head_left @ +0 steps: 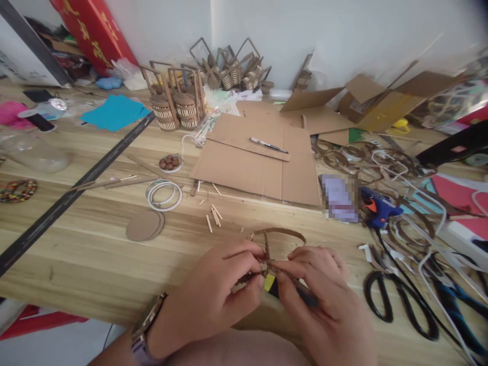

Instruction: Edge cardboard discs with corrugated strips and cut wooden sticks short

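My left hand (213,295), with a watch on its wrist, pinches a small brown cardboard frame piece (276,239) low over the wooden table (95,254). My right hand (324,300) is closed on a dark tool with a yellow part (271,283), its tip at the frame where the thin strips cross. A curved cardboard loop of the frame sticks out beyond my fingers. Fingertips of both hands meet at the joint.
Flat cardboard sheets (259,157) with a pen (269,145) lie ahead. Short wooden sticks (214,216), cardboard discs (145,225) and a tape ring (164,194) lie left of centre. Black scissors (400,305) and a blue glue gun (379,208) sit at right. Finished cardboard lanterns (179,99) stand behind.
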`<state>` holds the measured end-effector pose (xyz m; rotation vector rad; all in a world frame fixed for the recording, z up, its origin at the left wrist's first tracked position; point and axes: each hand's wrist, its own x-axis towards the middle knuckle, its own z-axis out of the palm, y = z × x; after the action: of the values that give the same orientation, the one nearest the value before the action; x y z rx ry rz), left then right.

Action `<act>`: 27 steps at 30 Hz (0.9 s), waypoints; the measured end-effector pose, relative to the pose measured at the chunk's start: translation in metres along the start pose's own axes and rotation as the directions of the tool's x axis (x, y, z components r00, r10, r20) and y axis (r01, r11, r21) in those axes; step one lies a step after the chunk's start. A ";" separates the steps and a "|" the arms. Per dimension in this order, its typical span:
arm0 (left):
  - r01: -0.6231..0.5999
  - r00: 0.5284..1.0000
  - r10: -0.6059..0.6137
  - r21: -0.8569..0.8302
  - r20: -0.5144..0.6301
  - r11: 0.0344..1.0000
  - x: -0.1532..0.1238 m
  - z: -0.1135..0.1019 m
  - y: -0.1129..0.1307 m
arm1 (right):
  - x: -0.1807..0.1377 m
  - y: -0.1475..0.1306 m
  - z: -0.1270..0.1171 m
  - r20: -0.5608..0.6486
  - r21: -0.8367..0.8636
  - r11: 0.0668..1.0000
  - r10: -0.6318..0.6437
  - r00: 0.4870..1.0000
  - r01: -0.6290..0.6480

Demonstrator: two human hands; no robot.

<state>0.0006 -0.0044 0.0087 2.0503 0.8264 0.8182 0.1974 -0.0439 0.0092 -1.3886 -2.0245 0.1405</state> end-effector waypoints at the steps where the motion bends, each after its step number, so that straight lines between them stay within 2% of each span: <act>1: 0.015 1.000 -0.014 0.036 -0.008 0.999 -0.001 0.000 0.000 | -0.001 -0.001 0.001 -0.016 -0.026 1.000 -0.001 1.000 0.001; 6: 0.059 0.998 -0.058 0.223 -0.013 0.973 -0.002 0.005 0.002 | -0.004 -0.004 0.005 -0.031 -0.079 0.997 -0.001 1.000 -0.001; 10: 0.049 0.999 -0.045 0.282 -0.024 0.958 -0.001 0.009 0.002 | -0.004 -0.003 0.007 -0.047 -0.175 0.985 -0.023 0.999 0.014; 15: -0.005 0.997 -0.022 0.352 0.072 0.936 0.000 0.011 0.002 | -0.004 0.002 0.007 -0.019 -0.232 0.971 -0.058 0.998 0.052; 20: -0.081 0.988 0.014 0.445 0.151 0.892 0.001 0.011 0.004 | -0.001 0.002 0.005 0.011 -0.219 0.973 -0.065 0.998 0.065; 22: -0.110 0.984 0.031 0.464 0.174 0.879 0.000 0.011 0.004 | -0.001 0.000 0.005 0.018 -0.192 0.981 -0.029 0.999 0.032; 25: -0.118 0.981 0.033 0.450 0.192 0.885 0.000 0.010 0.003 | -0.002 -0.001 0.005 0.037 -0.148 0.989 0.031 0.999 -0.025; 27: -0.110 0.979 0.030 0.404 0.200 0.908 0.000 0.009 0.003 | -0.003 0.001 0.004 0.078 -0.131 0.991 0.026 0.997 -0.015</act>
<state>0.0081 -0.0095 0.0062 2.4995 0.8775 0.4992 0.1968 -0.0448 0.0046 -1.5059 -2.1182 0.0752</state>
